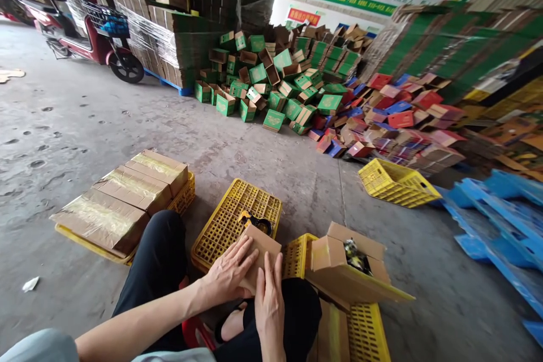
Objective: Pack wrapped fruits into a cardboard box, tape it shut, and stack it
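Observation:
A small brown cardboard box (262,242) is between my two hands, close to my knees. My left hand (229,268) lies over its left side with the fingers stretched out. On its right side, my right hand (270,288) rests with extended fingers. Just beyond the box, a tape dispenser with a yellow part (250,218) lies on an upturned yellow crate (220,220). To the right stands an open cardboard box (339,271) with dark and yellowish contents that I cannot make out.
Taped boxes (136,186) fill a yellow crate at the left. Another yellow crate (396,184) and blue pallets (500,220) are at the right. Green boxes (274,119) and red and blue boxes (401,119) are heaped behind; a scooter (91,39) stands back left.

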`<action>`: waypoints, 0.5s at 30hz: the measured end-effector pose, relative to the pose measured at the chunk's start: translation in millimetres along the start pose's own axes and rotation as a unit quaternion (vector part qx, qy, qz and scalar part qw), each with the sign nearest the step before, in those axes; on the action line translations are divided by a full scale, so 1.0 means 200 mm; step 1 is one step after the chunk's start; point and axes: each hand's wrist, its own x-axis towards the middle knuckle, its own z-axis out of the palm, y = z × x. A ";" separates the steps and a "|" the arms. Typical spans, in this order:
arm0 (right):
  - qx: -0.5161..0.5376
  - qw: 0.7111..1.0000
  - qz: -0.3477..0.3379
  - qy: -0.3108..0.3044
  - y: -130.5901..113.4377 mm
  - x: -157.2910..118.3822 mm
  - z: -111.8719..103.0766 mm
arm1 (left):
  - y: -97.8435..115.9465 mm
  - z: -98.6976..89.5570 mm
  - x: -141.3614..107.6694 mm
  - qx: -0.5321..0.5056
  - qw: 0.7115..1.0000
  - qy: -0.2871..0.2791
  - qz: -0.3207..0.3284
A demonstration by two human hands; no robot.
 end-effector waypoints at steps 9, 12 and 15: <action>0.119 0.989 0.083 -0.011 0.03 0.04 0.02 | -0.12 -0.05 -0.15 -0.347 0.934 0.000 -0.088; 0.147 0.982 0.114 -0.019 0.02 0.04 -0.03 | -0.09 -0.03 -0.13 -0.366 0.925 0.014 -0.103; 0.175 0.975 0.137 -0.006 0.01 0.01 -0.03 | -0.06 -0.02 -0.12 -0.322 0.942 0.024 -0.094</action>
